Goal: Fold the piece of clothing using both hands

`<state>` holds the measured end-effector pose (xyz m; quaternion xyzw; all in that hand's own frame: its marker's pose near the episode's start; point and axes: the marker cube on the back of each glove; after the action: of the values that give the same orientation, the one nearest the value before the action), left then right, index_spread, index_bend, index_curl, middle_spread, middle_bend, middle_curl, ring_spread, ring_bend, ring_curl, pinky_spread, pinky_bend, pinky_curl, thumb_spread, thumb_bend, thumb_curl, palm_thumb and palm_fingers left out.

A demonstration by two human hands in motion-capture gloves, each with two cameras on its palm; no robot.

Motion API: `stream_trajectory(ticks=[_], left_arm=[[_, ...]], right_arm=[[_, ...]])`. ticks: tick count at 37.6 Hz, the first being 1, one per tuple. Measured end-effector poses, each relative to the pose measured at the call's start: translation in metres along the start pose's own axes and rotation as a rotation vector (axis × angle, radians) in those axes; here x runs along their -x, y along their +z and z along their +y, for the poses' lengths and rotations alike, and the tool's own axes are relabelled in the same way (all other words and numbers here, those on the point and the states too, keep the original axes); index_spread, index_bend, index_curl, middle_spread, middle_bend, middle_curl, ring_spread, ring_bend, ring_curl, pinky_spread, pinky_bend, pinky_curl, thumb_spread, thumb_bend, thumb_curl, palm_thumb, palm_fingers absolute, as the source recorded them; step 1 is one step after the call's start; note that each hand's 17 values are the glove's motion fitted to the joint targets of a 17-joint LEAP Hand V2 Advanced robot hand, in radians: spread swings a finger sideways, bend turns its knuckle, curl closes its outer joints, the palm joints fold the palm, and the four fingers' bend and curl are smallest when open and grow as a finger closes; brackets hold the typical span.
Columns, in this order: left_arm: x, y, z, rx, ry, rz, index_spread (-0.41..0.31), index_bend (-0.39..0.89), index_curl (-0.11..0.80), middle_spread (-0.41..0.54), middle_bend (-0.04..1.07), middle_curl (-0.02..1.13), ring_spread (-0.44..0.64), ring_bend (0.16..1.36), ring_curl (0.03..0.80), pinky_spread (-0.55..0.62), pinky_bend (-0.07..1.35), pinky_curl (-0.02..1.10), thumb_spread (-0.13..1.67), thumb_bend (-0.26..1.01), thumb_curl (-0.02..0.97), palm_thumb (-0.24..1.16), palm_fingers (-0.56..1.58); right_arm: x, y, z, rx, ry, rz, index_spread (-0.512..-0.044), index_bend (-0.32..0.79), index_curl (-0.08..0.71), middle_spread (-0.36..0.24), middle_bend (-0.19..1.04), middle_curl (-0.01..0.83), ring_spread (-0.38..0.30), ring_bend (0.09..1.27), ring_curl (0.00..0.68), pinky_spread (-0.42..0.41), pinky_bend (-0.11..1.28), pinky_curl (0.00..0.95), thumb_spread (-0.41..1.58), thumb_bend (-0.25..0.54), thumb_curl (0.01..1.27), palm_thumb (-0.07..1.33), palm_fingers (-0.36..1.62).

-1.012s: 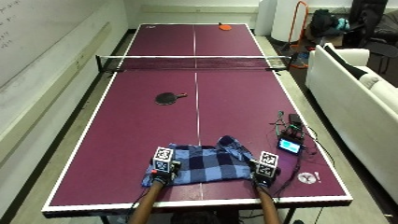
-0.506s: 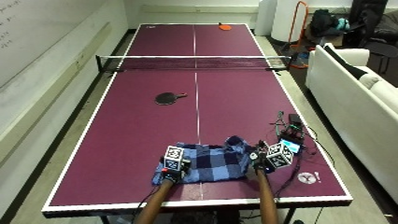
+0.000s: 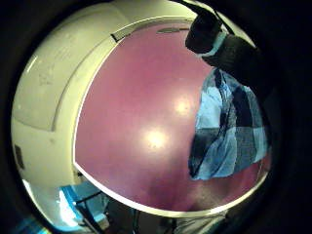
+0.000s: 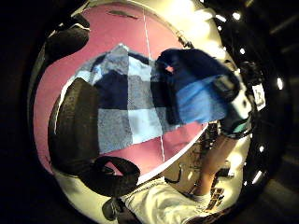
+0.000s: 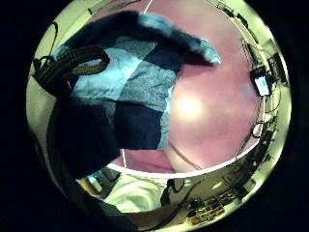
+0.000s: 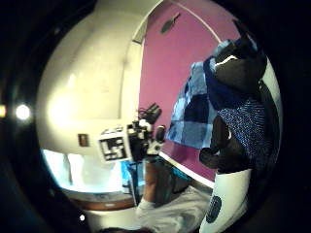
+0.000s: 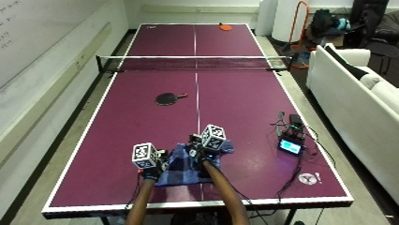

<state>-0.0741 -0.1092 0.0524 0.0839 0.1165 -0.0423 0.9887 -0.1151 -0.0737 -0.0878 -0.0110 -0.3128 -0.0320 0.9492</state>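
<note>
Checked cloth lower centre of table, partly folded; left hand and right hand each pinching an edge; more folds likely remain

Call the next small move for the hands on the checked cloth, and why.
Probably lower the right hand to lay the lifted edge of the checked cloth beside the left hand, then flatten it. That hand grips the edge above the rest, the fold half-closed on the table.
</note>
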Motion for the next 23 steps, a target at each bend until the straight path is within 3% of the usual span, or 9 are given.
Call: stream_trajectory(ticks=[5,9,12,14,17,23], left_arm=[[0.022,-0.017,0.01,-0.029,-0.057,0.043,-0.171,0.18,0.42,-0.12,0.17,0.33,-0.01,0.53,0.358,0.36,0.17,0.34,1.44,0.02,0.195,0.28,0.62],[0.031,-0.026,0.016,-0.034,-0.076,0.056,-0.175,0.18,0.42,-0.119,0.17,0.33,-0.01,0.53,0.357,0.36,0.17,0.33,1.45,0.03,0.202,0.3,0.63],[0.031,-0.029,0.017,-0.046,-0.069,0.051,-0.176,0.18,0.421,-0.119,0.17,0.33,-0.01,0.53,0.357,0.36,0.17,0.33,1.45,0.03,0.206,0.31,0.63],[0.03,-0.025,0.014,-0.054,-0.058,0.041,-0.177,0.18,0.421,-0.12,0.17,0.33,-0.01,0.53,0.357,0.36,0.17,0.33,1.46,0.03,0.208,0.32,0.63],[0.023,-0.019,0.009,-0.062,-0.028,0.019,-0.177,0.18,0.421,-0.12,0.17,0.34,-0.01,0.53,0.356,0.36,0.17,0.32,1.46,0.03,0.21,0.32,0.64],[-0.009,-0.035,0.008,-0.142,0.045,-0.088,-0.178,0.17,0.419,-0.119,0.17,0.34,-0.01,0.52,0.355,0.36,0.17,0.32,1.47,0.02,0.213,0.33,0.64]], right_arm=[[0.04,0.045,0.012,0.19,-0.031,0.014,-0.354,0.07,0.185,-0.237,0.36,0.448,-0.253,0.83,0.469,-0.332,0.58,0.39,0.91,-0.018,0.45,1.02,1.15],[0.052,0.068,0.01,0.27,-0.137,-0.189,-0.342,0.01,0.155,-0.216,0.29,0.431,-0.254,0.83,0.465,-0.313,0.61,0.398,0.97,-0.056,0.44,0.92,1.04],[0.054,0.069,0.013,0.315,-0.211,-0.371,-0.332,0.04,0.158,-0.179,0.21,0.415,-0.224,0.79,0.461,-0.245,0.62,0.41,1.06,-0.062,0.41,0.82,0.9],[0.045,0.064,0.013,0.3,-0.233,-0.394,-0.329,0.07,0.164,-0.152,0.18,0.407,-0.191,0.74,0.452,-0.206,0.64,0.418,1.11,-0.054,0.39,0.78,0.83],[0.026,0.048,0.02,0.275,-0.202,-0.326,-0.328,0.08,0.165,-0.128,0.17,0.398,-0.156,0.69,0.434,-0.163,0.65,0.413,1.18,-0.035,0.37,0.74,0.8],[-0.049,0.014,0.021,0.102,-0.111,0.144,-0.327,0.17,0.211,-0.114,0.22,0.411,-0.091,0.48,0.369,-0.018,0.57,0.387,1.27,-0.016,0.36,0.71,0.68]])
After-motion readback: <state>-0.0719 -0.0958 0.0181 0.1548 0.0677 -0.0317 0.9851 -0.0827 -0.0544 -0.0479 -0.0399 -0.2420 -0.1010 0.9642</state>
